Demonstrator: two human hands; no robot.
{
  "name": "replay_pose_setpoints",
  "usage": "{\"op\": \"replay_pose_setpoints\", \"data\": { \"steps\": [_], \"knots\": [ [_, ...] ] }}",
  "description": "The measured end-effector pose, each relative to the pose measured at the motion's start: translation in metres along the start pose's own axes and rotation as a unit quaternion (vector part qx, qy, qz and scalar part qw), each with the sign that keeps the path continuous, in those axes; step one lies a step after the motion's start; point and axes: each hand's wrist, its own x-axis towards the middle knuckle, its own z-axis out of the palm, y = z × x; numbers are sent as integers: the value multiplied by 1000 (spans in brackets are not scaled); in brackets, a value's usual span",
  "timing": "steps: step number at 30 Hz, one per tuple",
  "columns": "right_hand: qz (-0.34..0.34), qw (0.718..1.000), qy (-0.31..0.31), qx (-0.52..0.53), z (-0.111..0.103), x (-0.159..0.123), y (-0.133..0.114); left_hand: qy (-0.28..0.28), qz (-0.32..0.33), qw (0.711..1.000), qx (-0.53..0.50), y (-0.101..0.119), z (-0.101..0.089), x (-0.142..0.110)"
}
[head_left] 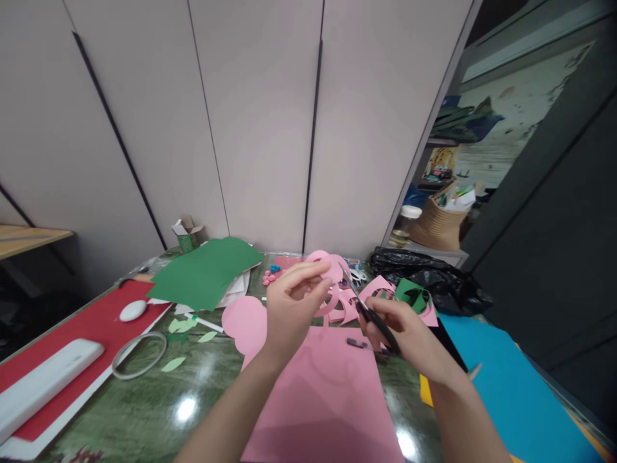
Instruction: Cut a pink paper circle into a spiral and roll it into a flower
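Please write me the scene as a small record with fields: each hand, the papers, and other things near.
Left hand: holds pink cutout
Right hand: holds scissors, blades by the pink cutout
Below hands: large pink sheet
Left side: green sheet, red sheet, pale green leaf shape
Right side: blue sheet, black plastic bag
Surface: green, shiny table
Behind: pale cabinet doors

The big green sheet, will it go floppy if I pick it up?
The green sheet would probably droop, because it looks wide and thin. It's likely light, since it looks like paper. It might slide when pushed, as it lies loosely over white papers on a shiny table.
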Motion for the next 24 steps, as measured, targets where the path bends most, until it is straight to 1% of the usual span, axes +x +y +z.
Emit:
{"op": "replay_pose_setpoints", "data": {
  "steps": [6, 15, 24],
  "knots": [
    [-2, 1000, 22, -4, 5, 4, 0, -11, 0, 1000, 10, 2, 1, -1],
    [-7, 1000, 19, -1, 5, 4, 1, -15, 15, 1000, 19, 2, 0, 0],
    [-10, 1000, 10, -7, 3, 2, 0, 7, 27, 999, 24, 5, -3, 1]
  ]
}}
